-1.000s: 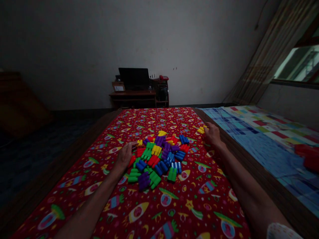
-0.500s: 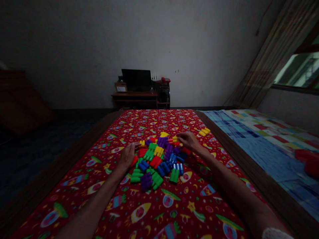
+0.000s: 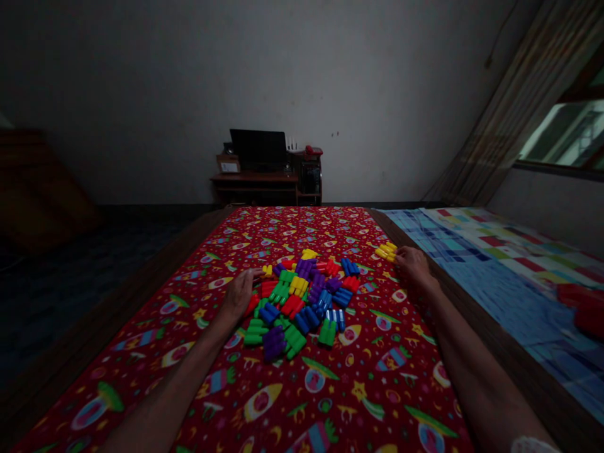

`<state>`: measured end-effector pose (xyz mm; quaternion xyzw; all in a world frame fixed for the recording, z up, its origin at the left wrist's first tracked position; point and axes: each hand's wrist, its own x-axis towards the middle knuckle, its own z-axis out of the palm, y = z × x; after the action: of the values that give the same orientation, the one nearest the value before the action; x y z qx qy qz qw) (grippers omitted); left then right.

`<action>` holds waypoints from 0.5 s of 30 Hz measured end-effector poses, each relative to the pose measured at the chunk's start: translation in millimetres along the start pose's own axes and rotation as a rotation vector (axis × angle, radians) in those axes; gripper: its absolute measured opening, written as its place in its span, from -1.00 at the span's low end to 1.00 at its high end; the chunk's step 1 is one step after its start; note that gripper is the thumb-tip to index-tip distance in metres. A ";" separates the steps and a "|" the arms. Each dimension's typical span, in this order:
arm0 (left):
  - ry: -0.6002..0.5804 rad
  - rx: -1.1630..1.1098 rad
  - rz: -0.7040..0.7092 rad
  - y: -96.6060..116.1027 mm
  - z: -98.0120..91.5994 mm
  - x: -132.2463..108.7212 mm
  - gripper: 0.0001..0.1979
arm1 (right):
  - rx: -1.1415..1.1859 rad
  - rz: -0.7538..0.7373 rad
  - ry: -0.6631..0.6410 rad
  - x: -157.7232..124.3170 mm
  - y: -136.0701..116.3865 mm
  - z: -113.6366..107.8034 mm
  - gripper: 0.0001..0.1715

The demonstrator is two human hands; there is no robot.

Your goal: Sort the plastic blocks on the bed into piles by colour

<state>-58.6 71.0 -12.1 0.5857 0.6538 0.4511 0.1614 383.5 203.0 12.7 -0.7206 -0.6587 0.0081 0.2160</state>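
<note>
A heap of plastic building blocks in green, purple, red, blue and yellow lies on the red patterned cloth [image 3: 325, 390]. At the heap's left edge, my left hand [image 3: 238, 292] rests with its fingers stretched toward a small yellow block [image 3: 267, 270], the tips at or against it. Farther right, apart from the heap, my right hand [image 3: 414, 267] pinches a yellow building block [image 3: 392, 257] beside other yellow blocks [image 3: 383, 250]. Its fingers partly cover that block. Another yellow block [image 3: 299, 286] and a purple block [image 3: 274, 343] lie in the heap.
A dark wooden edge [image 3: 425, 264] borders the cloth on the right, with a blue checked sheet [image 3: 472, 283] beyond. Against the far wall stands a desk [image 3: 255, 178] with a monitor [image 3: 259, 150]. A curtain [image 3: 509, 113] hangs at the right.
My right hand has moved right from the heap with a yellow block, to the separate yellow blocks. Blue and red blocks it covered now show. My left hand has hardly moved.
</note>
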 end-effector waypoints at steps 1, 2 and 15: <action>-0.001 -0.005 -0.003 0.5 -0.1 -0.2 -0.37 | -0.014 0.015 0.011 -1.1 -1.9 -1.2 -0.67; -0.001 -0.015 -0.006 0.7 0.0 -0.5 -0.37 | -0.020 0.015 0.034 -2.0 -5.7 -3.8 -0.66; 0.015 -0.096 0.007 -11.5 6.0 0.8 -0.38 | 0.421 -1.108 -0.287 -109.7 -194.6 10.9 -0.68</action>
<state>-61.6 75.2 -24.1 0.5761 0.6306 0.4868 0.1831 181.7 109.3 35.5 -0.2043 -0.9425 0.1214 0.2351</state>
